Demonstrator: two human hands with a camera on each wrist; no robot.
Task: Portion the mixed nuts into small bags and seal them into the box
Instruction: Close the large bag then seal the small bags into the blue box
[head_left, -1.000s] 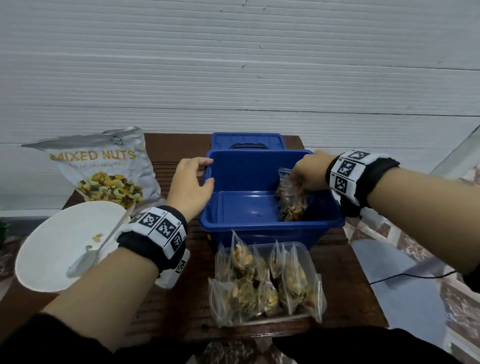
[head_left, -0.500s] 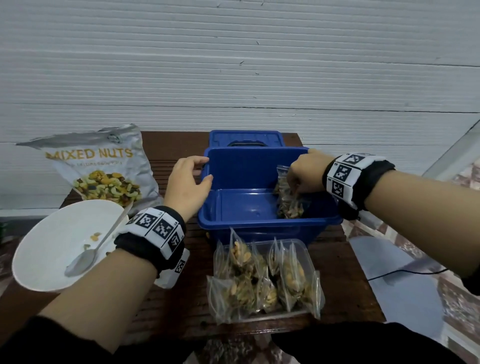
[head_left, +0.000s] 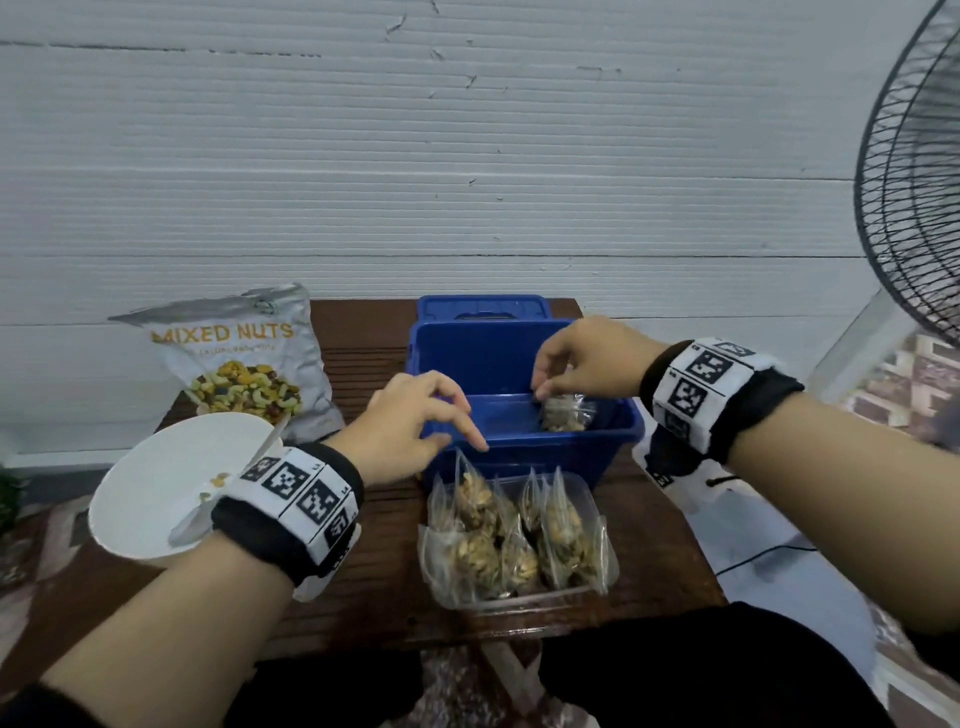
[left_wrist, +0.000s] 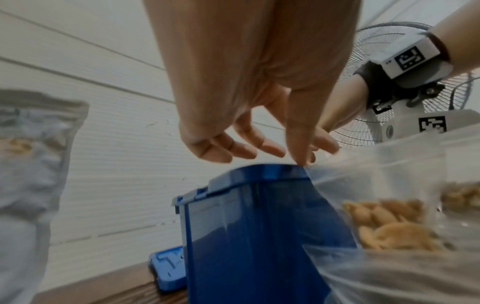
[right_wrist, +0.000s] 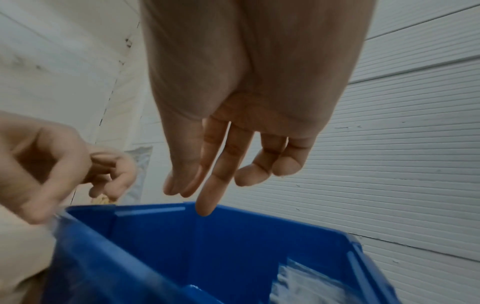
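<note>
The open blue plastic box (head_left: 524, 426) has bare floor on its left half, one clear nut bag (head_left: 563, 413) filling its right corner; the clear tub of filled bags (head_left: 519, 540) crowds its near wall; brown wooden counter (head_left: 389, 545) lies bare between tub and white bowl (head_left: 166, 483).

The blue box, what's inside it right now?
One small bag of nuts stands in the right part of the blue box, below the right hand. The rest of the visible floor looks bare; the near wall hides the front strip of the floor.
</note>
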